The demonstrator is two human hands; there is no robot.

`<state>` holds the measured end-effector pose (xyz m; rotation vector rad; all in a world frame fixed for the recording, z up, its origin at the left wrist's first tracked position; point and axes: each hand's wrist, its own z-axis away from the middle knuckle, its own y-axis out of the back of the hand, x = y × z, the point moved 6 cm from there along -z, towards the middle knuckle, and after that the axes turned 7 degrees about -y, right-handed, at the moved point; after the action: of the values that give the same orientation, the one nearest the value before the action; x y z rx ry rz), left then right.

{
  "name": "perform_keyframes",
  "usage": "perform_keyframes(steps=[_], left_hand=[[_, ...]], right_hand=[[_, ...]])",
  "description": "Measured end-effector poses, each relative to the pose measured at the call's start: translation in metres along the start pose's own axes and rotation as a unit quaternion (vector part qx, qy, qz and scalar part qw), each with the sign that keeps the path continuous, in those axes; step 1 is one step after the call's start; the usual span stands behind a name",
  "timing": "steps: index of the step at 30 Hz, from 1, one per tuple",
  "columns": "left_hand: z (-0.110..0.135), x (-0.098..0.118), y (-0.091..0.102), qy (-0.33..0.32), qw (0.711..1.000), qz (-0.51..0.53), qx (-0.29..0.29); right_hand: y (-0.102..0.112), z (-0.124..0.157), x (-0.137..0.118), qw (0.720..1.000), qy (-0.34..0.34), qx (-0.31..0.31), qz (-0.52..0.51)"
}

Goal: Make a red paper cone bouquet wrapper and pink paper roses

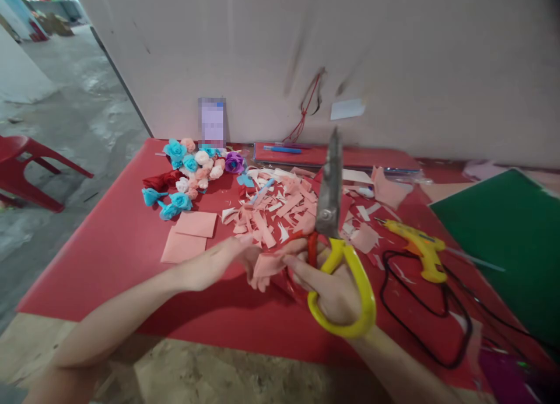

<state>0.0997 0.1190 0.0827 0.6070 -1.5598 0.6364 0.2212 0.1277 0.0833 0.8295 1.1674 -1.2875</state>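
My right hand (329, 287) grips yellow-and-red-handled scissors (335, 217), their blades closed and pointing up and away. My left hand (227, 258) pinches a small piece of pink paper (265, 268), which my right fingers also touch. Both hands hover over a red table (109, 258). Just beyond them lies a heap of pink paper scraps (280, 208).
Blue, pink, white and purple paper flowers (192, 171) cluster at the far left of the table, with two pink paper squares (190, 235) nearer. A yellow glue gun (420, 246) with a black cord lies right, beside a green sheet (507, 235). A red chair (26, 165) stands left.
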Motion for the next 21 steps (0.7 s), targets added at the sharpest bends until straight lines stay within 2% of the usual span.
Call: perform_keyframes(steps=[1, 3, 4, 6, 8, 11, 13, 14, 17, 19, 21], left_hand=[[-0.002, -0.008, -0.007, 0.030, 0.995, 0.089, -0.036], [-0.003, -0.019, -0.024, 0.072, 0.964, 0.226, -0.122], [-0.004, -0.022, -0.030, 0.081, 0.948, 0.276, -0.139], [-0.006, -0.026, -0.032, 0.083, 0.934, 0.335, -0.092], [-0.005, -0.027, -0.027, 0.075, 0.936, 0.343, 0.005], [0.001, -0.018, -0.013, 0.025, 0.961, 0.247, 0.122], [0.006, -0.004, 0.000, -0.038, 0.977, 0.088, 0.192], [0.009, 0.005, 0.006, -0.073, 0.973, -0.007, 0.218], [0.015, 0.025, 0.010, -0.156, 0.935, -0.216, 0.236], [0.017, 0.031, 0.007, -0.194, 0.914, -0.276, 0.227], [0.017, 0.033, 0.005, -0.207, 0.907, -0.293, 0.222]], right_hand=[[0.003, 0.000, -0.004, 0.999, 0.027, 0.016, 0.005], [0.006, 0.002, -0.011, 0.996, 0.079, 0.030, 0.018], [0.006, 0.003, -0.013, 0.994, 0.102, 0.022, 0.026], [0.003, 0.006, -0.015, 0.992, 0.123, -0.011, 0.040], [0.001, 0.009, -0.014, 0.991, 0.120, -0.035, 0.045], [0.002, 0.010, -0.011, 0.995, 0.092, -0.027, 0.013], [0.005, 0.009, -0.008, 0.998, 0.063, -0.010, -0.021], [0.006, 0.008, -0.007, 0.998, 0.051, -0.004, -0.033], [0.004, 0.006, -0.004, 0.999, 0.022, 0.001, -0.028], [0.001, 0.006, -0.002, 1.000, -0.002, 0.006, 0.001], [-0.001, 0.009, 0.001, 0.999, -0.017, 0.021, 0.024]])
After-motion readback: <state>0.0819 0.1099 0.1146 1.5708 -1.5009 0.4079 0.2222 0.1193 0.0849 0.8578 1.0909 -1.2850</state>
